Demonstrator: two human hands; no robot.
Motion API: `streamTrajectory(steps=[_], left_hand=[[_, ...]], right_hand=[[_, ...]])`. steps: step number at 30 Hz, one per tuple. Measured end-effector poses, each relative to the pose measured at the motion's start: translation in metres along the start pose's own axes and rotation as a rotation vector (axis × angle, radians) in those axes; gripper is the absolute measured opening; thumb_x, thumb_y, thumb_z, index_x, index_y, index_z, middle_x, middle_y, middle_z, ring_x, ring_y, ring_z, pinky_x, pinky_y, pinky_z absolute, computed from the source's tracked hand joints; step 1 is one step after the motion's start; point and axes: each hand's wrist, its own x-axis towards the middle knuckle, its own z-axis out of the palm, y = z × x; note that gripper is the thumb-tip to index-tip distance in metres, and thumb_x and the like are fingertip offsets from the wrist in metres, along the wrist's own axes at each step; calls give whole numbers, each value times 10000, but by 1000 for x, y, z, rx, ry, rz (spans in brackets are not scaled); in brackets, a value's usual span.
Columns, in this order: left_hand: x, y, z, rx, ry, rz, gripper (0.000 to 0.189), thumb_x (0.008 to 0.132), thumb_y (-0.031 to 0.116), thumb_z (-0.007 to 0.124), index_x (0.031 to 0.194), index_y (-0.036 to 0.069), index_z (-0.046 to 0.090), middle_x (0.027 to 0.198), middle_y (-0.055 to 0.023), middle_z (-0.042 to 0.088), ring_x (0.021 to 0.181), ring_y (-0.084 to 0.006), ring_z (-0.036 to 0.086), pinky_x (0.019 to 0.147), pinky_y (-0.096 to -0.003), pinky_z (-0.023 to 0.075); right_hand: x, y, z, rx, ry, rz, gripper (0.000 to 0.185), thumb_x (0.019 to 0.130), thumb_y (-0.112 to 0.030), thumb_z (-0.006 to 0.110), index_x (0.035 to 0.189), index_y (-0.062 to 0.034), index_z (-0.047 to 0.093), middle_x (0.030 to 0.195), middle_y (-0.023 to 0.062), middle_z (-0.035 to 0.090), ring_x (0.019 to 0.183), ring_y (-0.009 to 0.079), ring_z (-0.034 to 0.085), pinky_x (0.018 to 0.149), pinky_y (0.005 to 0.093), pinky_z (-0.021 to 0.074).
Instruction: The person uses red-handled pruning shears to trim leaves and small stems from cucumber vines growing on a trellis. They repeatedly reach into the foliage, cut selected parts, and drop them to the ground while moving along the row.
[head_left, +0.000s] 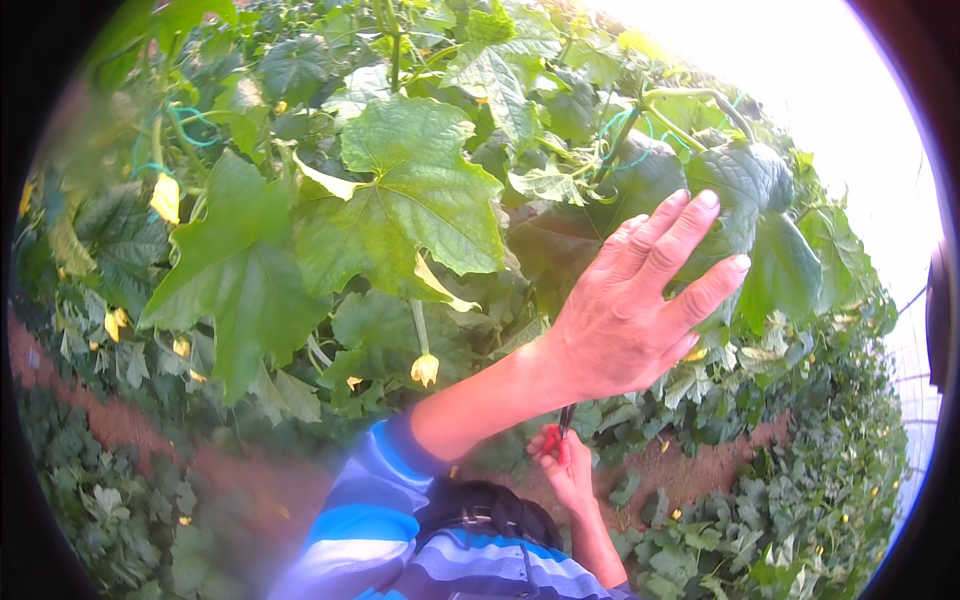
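My left hand (634, 307) reaches across to the right with its fingers spread and holds nothing. It is in front of a broad dark-green leaf (739, 187); whether the fingertips touch it I cannot tell. Low near my waist, my right hand (571, 472) grips red-handled snips (553, 442), blades pointing up and partly hidden behind my left wrist. A large lobed leaf (405, 187) hangs left of my left hand. Below it dangles a slim young gourd (419, 328), tipped by a yellow flower (424, 370).
Teal twine (622, 142) loops around a vine stem above my left hand, and more twine (191, 127) ties stems at the left. Another yellow flower (165, 199) hangs there. Reddish soil (697, 465) runs between planted rows. Low foliage (720, 547) grows behind my right arm.
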Motion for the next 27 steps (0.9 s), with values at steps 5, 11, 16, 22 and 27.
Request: streamTrajectory(steps=[5,11,16,22,27], left_hand=[[3,3,3,27,-51,18,697,793,150,729,1453,70,521,1604,-225,363,1443,-436,414,1125,-560,403],[-10,-3,-5,44,-142,-2,803,736,167,782,1480,50,504,1604,-191,392,1443,-389,433,1135,-537,400],[-27,-8,-1,-79,-172,-5,619,864,194,653,1470,182,532,1593,-202,381,1420,-410,439,1089,-594,411],[-83,-12,4,-94,-266,-28,640,867,193,694,1448,418,546,1539,-191,444,1416,-405,458,1114,-643,379],[-129,-10,-3,-89,-382,-102,645,868,141,690,1455,375,561,1546,-184,450,1407,-406,476,1133,-634,371]], right_hand=[[13,-26,5,-12,77,-20,550,956,-377,692,1273,57,577,1049,106,693,935,187,691,846,349,558],[7,-44,5,-7,338,-129,554,950,-382,708,1258,60,578,1034,106,692,910,187,691,833,325,567],[-20,-31,0,162,524,-171,532,935,-241,708,1338,45,511,1124,150,647,962,274,693,822,390,606],[-46,-8,10,271,705,-93,475,935,-157,586,1348,54,482,1137,166,629,977,309,691,748,459,644],[-49,-2,18,340,709,-132,472,962,-166,600,1363,52,479,1160,172,633,987,316,689,750,474,650]])
